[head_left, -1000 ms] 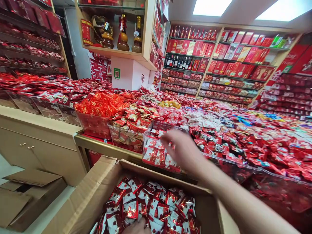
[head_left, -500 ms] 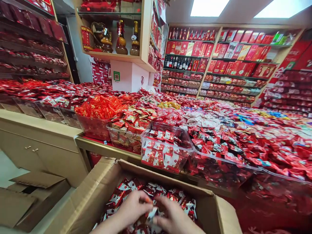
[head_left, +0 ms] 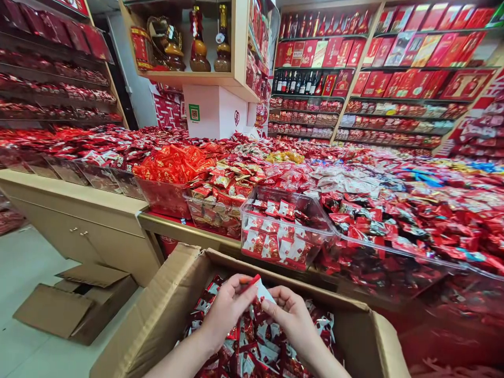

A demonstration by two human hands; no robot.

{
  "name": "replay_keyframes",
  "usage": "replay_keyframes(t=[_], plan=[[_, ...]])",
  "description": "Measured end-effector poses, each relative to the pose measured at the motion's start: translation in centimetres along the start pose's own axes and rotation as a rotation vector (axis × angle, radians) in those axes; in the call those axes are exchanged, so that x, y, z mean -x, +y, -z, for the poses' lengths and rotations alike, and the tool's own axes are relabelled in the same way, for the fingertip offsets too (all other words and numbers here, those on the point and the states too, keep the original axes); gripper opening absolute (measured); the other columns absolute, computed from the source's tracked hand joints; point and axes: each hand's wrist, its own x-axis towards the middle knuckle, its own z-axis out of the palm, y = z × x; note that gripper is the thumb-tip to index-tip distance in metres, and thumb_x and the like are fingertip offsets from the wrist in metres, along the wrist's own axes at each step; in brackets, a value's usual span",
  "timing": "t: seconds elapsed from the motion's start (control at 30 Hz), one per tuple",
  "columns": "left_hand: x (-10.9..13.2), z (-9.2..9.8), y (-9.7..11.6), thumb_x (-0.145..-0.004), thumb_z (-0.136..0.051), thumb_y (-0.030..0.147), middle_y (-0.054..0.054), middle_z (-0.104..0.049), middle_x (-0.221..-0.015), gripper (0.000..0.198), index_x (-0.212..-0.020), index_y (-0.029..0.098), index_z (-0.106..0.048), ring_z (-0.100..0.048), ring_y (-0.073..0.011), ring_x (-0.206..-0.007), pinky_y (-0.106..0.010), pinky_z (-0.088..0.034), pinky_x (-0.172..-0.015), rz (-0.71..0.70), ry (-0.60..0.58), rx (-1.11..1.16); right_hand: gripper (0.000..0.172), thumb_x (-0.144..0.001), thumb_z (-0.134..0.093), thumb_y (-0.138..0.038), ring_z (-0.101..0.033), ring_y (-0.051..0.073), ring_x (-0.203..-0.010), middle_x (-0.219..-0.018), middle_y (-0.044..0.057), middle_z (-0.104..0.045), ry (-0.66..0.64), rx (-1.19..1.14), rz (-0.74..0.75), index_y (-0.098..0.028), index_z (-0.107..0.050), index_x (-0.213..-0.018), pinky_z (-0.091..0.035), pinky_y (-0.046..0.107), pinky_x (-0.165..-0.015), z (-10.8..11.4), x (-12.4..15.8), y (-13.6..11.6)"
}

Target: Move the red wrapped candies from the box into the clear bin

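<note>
Between my two hands is a red and white candy packet (head_left: 263,292), held above an opened cardboard box (head_left: 157,299). My left hand (head_left: 228,304) pinches its left side near the red top edge. My right hand (head_left: 289,312) grips its right side, thumb in front. Below them, many similar red and white packets (head_left: 246,362) fill the box loosely. Just beyond the box, a clear plastic bin (head_left: 289,244) holds the same kind of packet in upright rows along its front, with room at its right side.
Bins of wrapped sweets cover the display counter, among them orange-red packets (head_left: 173,165) and gold-red packets (head_left: 224,184). An open cardboard carton (head_left: 79,304) lies on the floor at left. A shelf unit (head_left: 189,79) overhangs the counter; bottles and gift boxes line the back wall.
My hands have risen a little from the packets in the box and now hold one packet up between them. The view has shifted, so the surroundings sit differently.
</note>
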Motion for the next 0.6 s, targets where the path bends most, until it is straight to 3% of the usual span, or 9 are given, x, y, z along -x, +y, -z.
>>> replay_keyframes(t=[0.1, 0.2, 0.43, 0.6], plan=[[0.08, -0.1, -0.1, -0.065, -0.062, 0.033, -0.001, -0.061, -0.079, 0.028, -0.086, 0.015, -0.059, -0.052, -0.015, -0.075, -0.024, -0.039, -0.069, -0.035, -0.094, -0.092, 0.027, -0.061, -0.067, -0.038, -0.046, 0.008, -0.054, -0.06, -0.002, -0.055, -0.019, 0.031, 0.03, -0.014, -0.056, -0.068, -0.036, 0.019, -0.051, -0.08, 0.15, 0.27], [0.25, -0.1, -0.06, -0.068, -0.059, 0.035, 0.0, -0.06, -0.072, 0.024, -0.077, 0.013, -0.06, -0.051, -0.0143, -0.07, -0.024, -0.039, -0.067, 0.012, -0.15, -0.092, 0.029, -0.062, -0.065, -0.04, -0.046, 0.009, -0.055, -0.059, -0.002, -0.054, -0.029, 0.068, 0.046, -0.014, -0.054, -0.066, -0.035, 0.02, -0.053, -0.12, 0.17, 0.43], [0.47, -0.41, 0.08, -0.068, -0.062, 0.031, 0.0, -0.059, -0.072, 0.021, -0.078, 0.013, -0.06, -0.05, -0.0111, -0.068, -0.022, -0.038, -0.067, 0.086, -0.154, 0.045, 0.026, -0.065, -0.064, -0.035, -0.039, 0.006, -0.051, -0.054, -0.004, -0.046, -0.038, 0.127, 0.057, -0.014, -0.05, -0.061, -0.032, 0.019, -0.049, 0.36, 0.09, 0.26], [0.36, -0.47, -0.59, -0.07, -0.059, 0.034, -0.001, -0.059, -0.071, 0.025, -0.083, 0.013, -0.059, -0.05, -0.0097, -0.063, -0.021, -0.04, -0.061, 0.101, -0.119, 0.113, 0.027, -0.063, -0.066, -0.031, -0.047, 0.008, -0.055, -0.067, -0.002, -0.056, -0.043, -0.042, -0.055, -0.014, -0.053, -0.079, -0.041, 0.021, -0.05, 0.71, 0.34, -0.07]])
